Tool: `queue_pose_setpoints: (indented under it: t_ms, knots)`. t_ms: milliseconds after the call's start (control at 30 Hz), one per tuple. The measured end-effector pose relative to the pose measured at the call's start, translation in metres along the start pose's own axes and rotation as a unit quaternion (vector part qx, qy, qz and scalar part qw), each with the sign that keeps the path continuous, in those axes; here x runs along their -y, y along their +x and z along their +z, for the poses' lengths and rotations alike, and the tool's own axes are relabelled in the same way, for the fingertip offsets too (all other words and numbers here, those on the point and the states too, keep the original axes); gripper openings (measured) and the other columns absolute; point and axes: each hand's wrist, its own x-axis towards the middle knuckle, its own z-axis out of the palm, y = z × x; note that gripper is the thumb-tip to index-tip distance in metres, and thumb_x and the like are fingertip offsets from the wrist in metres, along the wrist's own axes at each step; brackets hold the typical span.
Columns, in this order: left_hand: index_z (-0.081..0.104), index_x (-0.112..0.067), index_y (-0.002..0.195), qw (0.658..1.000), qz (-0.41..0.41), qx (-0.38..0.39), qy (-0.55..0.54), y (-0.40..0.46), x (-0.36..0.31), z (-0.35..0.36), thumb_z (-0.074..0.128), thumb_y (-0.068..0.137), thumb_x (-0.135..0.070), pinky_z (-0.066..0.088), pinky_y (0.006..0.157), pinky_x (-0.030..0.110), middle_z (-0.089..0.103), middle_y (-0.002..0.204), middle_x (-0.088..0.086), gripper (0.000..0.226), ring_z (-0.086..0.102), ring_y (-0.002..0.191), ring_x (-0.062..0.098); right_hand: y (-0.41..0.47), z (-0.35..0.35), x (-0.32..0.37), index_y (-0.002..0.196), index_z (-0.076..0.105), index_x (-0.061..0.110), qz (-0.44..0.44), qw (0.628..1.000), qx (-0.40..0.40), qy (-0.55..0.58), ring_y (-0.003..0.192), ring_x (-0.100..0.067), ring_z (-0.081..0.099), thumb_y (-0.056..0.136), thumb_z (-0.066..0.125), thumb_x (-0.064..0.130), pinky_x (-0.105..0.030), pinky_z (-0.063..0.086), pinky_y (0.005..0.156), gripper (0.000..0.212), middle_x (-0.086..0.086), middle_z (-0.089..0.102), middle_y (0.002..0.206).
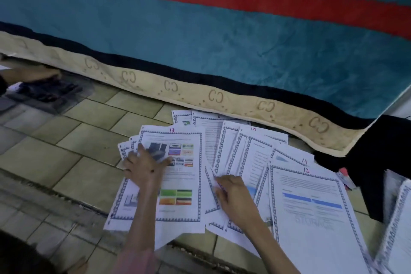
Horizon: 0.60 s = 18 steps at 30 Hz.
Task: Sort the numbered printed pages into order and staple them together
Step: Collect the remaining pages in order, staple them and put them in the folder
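Note:
Several printed pages with blue patterned borders and red handwritten numbers lie fanned on the tiled floor. Page 13, full of colour pictures, is on the left. My left hand rests flat on it with fingers spread. Page 12 lies at the right, with page 14 poking out from under its top edge. My right hand presses on the overlapped sheets in the middle, its fingers curled at a page edge. A pink and white object, possibly a stapler, sits right of page 12.
A mattress with a teal and red blanket lies just behind the pages. Spiral-bound notebooks sit at the right edge beside a black cloth. Another person's hand shows at far left above a dark object.

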Motion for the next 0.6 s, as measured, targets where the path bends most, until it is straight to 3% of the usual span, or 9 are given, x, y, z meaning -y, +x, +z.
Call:
queue_pose_setpoints:
  t_ms: [33,100,167,233,300,333,400,500,600]
  knots:
    - [0.030,-0.012,0.139,1.000,-0.017,0.012,-0.001,0.008,0.000,-0.003,0.078,0.061,-0.056,0.028,0.104,0.052,0.028,0.144,0.024,0.102,0.025,0.133,0.040,0.007,0.006,0.004,0.136,0.047,0.014,0.018,1.000,-0.014,0.018,0.128,-0.023,0.039,0.096,0.044,0.039,-0.029,0.032,0.108,0.047,-0.007,0.051,0.133]
    - [0.037,-0.009,0.132,0.998,-0.044,0.020,-0.039,0.026,0.005,-0.004,0.080,0.058,-0.055,0.036,0.102,0.051,0.040,0.136,0.024,0.097,0.036,0.126,0.040,0.019,0.012,0.011,0.136,0.044,0.013,0.073,0.995,-0.028,0.070,0.127,-0.025,0.041,0.092,0.057,0.029,-0.030,0.035,0.103,0.050,-0.009,0.048,0.131]
    - [0.053,-0.014,0.116,0.995,-0.031,-0.011,-0.096,0.039,0.017,-0.004,0.075,0.069,-0.045,0.045,0.092,0.049,0.058,0.120,0.021,0.060,0.051,0.112,0.039,0.029,0.010,0.015,0.130,0.048,0.010,0.122,0.988,-0.018,0.095,0.120,-0.025,0.047,0.087,0.064,0.027,-0.028,0.040,0.094,0.049,-0.009,0.053,0.125]
    - [0.062,-0.013,0.103,0.989,-0.002,-0.045,-0.138,0.042,0.026,-0.013,0.065,0.083,-0.029,0.050,0.080,0.039,0.066,0.106,0.020,0.026,0.061,0.097,0.037,0.035,0.003,0.017,0.097,0.061,0.012,0.144,0.981,-0.015,0.126,0.091,-0.018,0.059,0.086,0.066,0.023,-0.021,0.042,0.076,0.016,-0.005,0.062,0.095]
    - [0.064,-0.008,0.099,0.983,-0.002,-0.083,-0.161,0.046,0.032,-0.025,0.059,0.088,-0.020,0.048,0.075,0.039,0.068,0.100,0.022,0.017,0.063,0.090,0.037,0.038,-0.005,0.015,0.059,0.047,0.016,0.145,0.977,-0.033,0.155,0.056,-0.010,0.047,0.086,0.066,0.022,-0.016,0.033,0.052,0.034,0.001,0.049,0.059]
    - [0.064,-0.007,0.100,0.981,-0.017,-0.105,-0.165,0.049,0.036,-0.031,0.057,0.090,-0.019,0.048,0.076,0.039,0.067,0.101,0.023,0.017,0.063,0.090,0.038,0.040,-0.008,0.012,0.056,0.041,0.014,0.149,0.971,-0.038,0.181,0.052,-0.010,0.041,0.087,0.065,0.022,-0.017,0.028,0.048,0.040,0.002,0.042,0.054]
    - [0.062,-0.006,0.103,0.976,-0.046,-0.143,-0.159,0.057,0.045,-0.039,0.054,0.092,-0.017,0.047,0.079,0.041,0.066,0.103,0.025,0.017,0.062,0.094,0.040,0.040,-0.014,0.008,0.061,0.044,0.011,0.156,0.961,-0.043,0.224,0.056,-0.015,0.042,0.090,0.059,0.019,-0.024,0.030,0.054,0.034,-0.003,0.046,0.059]
    - [0.058,-0.006,0.105,0.974,-0.052,-0.164,-0.148,0.068,0.056,-0.040,0.051,0.092,-0.010,0.046,0.077,0.041,0.065,0.104,0.025,0.016,0.061,0.094,0.040,0.032,-0.021,0.008,0.084,0.060,0.008,0.194,0.934,-0.035,0.299,0.072,-0.021,0.060,0.095,0.047,0.008,-0.028,0.047,0.065,0.017,-0.011,0.065,0.085]
    - [0.053,-0.004,0.113,0.975,-0.030,-0.185,-0.119,0.074,0.057,-0.033,0.047,0.092,-0.006,0.044,0.083,0.045,0.062,0.110,0.028,0.022,0.058,0.099,0.042,0.022,-0.019,0.010,0.078,0.059,0.014,0.224,0.901,-0.020,0.372,0.060,-0.010,0.062,0.094,0.044,0.005,-0.017,0.046,0.051,0.024,-0.008,0.068,0.082]
